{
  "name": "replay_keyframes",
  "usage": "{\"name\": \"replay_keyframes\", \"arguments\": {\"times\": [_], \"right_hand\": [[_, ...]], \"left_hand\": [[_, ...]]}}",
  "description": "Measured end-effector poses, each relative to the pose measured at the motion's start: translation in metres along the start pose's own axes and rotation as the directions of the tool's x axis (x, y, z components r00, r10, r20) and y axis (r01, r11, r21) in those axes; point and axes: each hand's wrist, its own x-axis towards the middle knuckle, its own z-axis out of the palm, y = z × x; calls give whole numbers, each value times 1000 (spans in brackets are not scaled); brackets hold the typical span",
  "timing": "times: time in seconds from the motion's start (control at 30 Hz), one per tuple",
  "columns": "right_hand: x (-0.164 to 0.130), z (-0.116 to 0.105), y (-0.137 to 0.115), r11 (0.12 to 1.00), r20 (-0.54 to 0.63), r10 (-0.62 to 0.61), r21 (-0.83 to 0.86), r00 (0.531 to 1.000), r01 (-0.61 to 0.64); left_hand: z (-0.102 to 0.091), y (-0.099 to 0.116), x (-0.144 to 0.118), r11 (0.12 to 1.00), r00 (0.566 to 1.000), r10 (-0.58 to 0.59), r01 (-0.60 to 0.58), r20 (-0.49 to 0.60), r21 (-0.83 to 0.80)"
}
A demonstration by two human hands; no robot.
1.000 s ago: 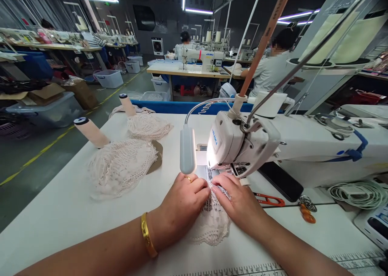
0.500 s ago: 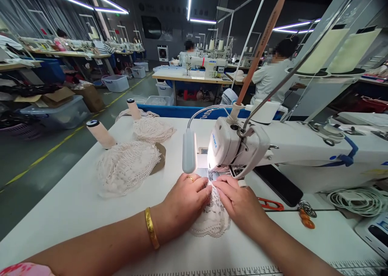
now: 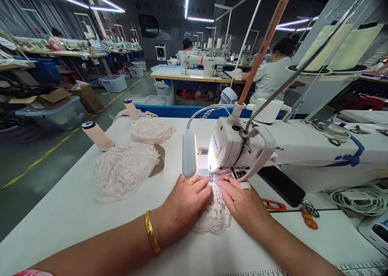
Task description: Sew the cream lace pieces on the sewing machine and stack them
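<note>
both hands lie flat on a small piece of white lace [image 3: 214, 213] at the near middle of the white table [image 3: 60, 219], right under the head of the sewing machine [image 3: 239, 148]. the left hand [image 3: 182, 209], with a ring on one finger and a gold bangle [image 3: 151, 237] at the wrist, presses on the lace's left edge with fingers stretched out and close together, gripping nothing. the right hand [image 3: 242, 203] does the same on the right edge, fingertips drawn in toward the needle area, palm down, nothing pinched that i can see. compared with a second ago the lace sits further in under the machine: less of it shows between the wrists, and both sets of fingertips have crept nearer the foot, so the piece looks to be feeding away from the person as a seam runs along it, though the needle itself is hidden behind the small lamp [image 3: 189, 152] and the knuckles. to the left, well apart from the hands, two heaps of the same lace [image 3: 121, 169] lie beside two thread cones [image 3: 97, 136] tipped on their sides. just right of the right hand are orange thread snips [image 3: 274, 205], and further right a coiled white cable [image 3: 359, 197]. at the far benches another person [image 3: 271, 72] sits at their own machine, nowhere near this table.
</note>
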Motion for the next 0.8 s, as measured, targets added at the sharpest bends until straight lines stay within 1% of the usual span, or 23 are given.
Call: {"name": "replay_keyframes", "arguments": {"times": [0.1, 0.3, 0.47, 0.6, 0.67, 0.73, 0.8], "right_hand": [[-1, 0, 0, 1000, 12, 1, -9, 1000, -1], [1, 0, -1, 997, -54, -47, -63, 997, 43], [2, 2, -1, 995, -69, -25, -95, 997, 18], [2, 5, 0, 994, -39, 11, -110, 999, -15], [2, 3, 0, 994, -14, -2, -112, 1000, 1], [0, -2, 0, 995, 15, -31, -99, 999, 33], [-2, -12, -1, 997, 76, -60, -43, 995, 64]], "left_hand": [[0, 0, -1, 1000, 1000, 4, -4, -2, 2], [1, 1, 0, 1000, 1000, 14, -14, -5, 8], [1, -3, 1, 1000, 1000, 21, -21, -17, -3], [2, -6, 2, 1000, 1000, 16, -16, -20, 4], [0, -6, 2, 1000, 1000, 18, -18, -11, 6], [-7, -5, 0, 1000, 1000, 17, -17, 1, -7], [-17, -2, -2, 999, 999, 5, -4, 31, -45]]}}
